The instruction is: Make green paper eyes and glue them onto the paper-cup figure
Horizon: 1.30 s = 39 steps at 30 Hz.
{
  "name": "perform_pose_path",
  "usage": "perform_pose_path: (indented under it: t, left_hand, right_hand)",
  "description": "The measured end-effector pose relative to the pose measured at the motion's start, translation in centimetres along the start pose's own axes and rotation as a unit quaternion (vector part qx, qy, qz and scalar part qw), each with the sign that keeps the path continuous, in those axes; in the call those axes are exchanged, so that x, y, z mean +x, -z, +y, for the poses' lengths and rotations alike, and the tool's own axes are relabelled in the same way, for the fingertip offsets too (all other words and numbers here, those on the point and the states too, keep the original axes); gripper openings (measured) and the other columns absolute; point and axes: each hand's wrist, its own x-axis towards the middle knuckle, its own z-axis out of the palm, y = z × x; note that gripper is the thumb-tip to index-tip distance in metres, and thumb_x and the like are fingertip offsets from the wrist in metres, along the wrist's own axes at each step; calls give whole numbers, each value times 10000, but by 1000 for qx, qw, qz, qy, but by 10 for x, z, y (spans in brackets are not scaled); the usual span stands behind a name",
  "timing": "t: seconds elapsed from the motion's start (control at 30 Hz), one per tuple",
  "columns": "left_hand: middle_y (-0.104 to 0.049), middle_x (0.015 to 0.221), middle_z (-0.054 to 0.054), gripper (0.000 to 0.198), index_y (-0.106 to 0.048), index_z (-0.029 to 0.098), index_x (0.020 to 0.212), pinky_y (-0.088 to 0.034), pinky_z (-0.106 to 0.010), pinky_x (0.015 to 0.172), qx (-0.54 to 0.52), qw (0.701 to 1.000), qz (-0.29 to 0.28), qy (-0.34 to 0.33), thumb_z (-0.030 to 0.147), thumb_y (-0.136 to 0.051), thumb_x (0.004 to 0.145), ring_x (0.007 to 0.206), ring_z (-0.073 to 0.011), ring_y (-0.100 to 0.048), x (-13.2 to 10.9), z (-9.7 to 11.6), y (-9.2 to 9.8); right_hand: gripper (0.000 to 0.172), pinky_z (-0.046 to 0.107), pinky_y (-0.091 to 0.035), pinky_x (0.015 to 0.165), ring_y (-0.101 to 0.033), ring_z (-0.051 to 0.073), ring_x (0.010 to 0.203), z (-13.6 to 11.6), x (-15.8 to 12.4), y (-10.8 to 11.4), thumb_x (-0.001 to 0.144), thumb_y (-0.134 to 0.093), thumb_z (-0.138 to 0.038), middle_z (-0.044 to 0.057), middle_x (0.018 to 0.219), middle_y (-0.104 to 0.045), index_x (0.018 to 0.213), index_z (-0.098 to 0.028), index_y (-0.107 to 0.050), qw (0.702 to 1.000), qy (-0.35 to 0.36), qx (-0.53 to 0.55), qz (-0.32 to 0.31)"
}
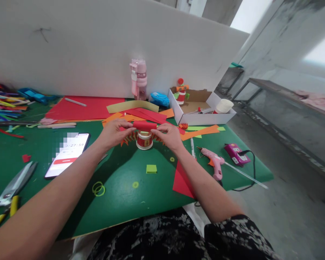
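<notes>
Between my two hands a rolled piece of red paper [144, 125] lies level, just above an upside-down red and white paper cup [144, 141]. My left hand [115, 133] pinches the roll's left end, and my right hand [169, 135] pinches its right end. Folded orange paper strips [128, 138] stick out on both sides of the cup, partly hidden by my fingers. Whether the roll touches the cup I cannot tell. In front of the cup lies a small folded lime-green paper [151, 169], with thin green paper rings [98, 189] nearer me.
Scissors [11, 191] and a phone [67, 155] lie at left. A pink glue gun [213, 160] with a clear stick and a purple power box [237, 154] are at right. Behind stand a pink bottle [141, 81] and a white box [206, 118] holding a paper figure [181, 94].
</notes>
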Motion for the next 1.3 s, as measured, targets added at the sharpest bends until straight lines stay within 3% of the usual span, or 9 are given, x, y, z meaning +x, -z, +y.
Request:
perform_pose_path:
  t: [0.43,1.0,1.13,1.3]
  left_hand:
    - [-690,747,-19,313,-762,241,785,-485,-320,712,17,1000,-7,-6,512,-606,793,716,-183,-593,-2,2,0]
    - [-683,757,-22,296,-745,229,761,-474,-340,761,34,999,-9,2,495,-616,779,756,-193,-591,-1,1,0]
    - [-694,770,-16,324,-747,220,783,-476,-340,775,45,999,-11,-6,508,-600,802,759,-183,-595,-1,1,1]
    - [-714,777,-20,317,-739,243,770,-491,-334,752,38,999,-1,-25,530,-610,809,784,-197,-624,0,0,2]
  right_hand:
    - [198,309,-500,751,-666,185,753,5,1,0,802,-772,-332,12,717,-709,634,-228,-754,999,24,-28,-2]
    - [221,296,-487,762,-650,171,763,9,0,1,822,-749,-361,12,738,-702,650,-223,-752,999,29,-29,-18]
    - [185,302,-494,752,-646,173,764,6,1,1,767,-787,-379,23,809,-717,716,-206,-746,1000,2,-30,-4]
    - [339,307,-495,745,-636,185,794,-2,1,7,678,-815,-499,37,880,-720,796,-197,-715,999,-38,10,14]
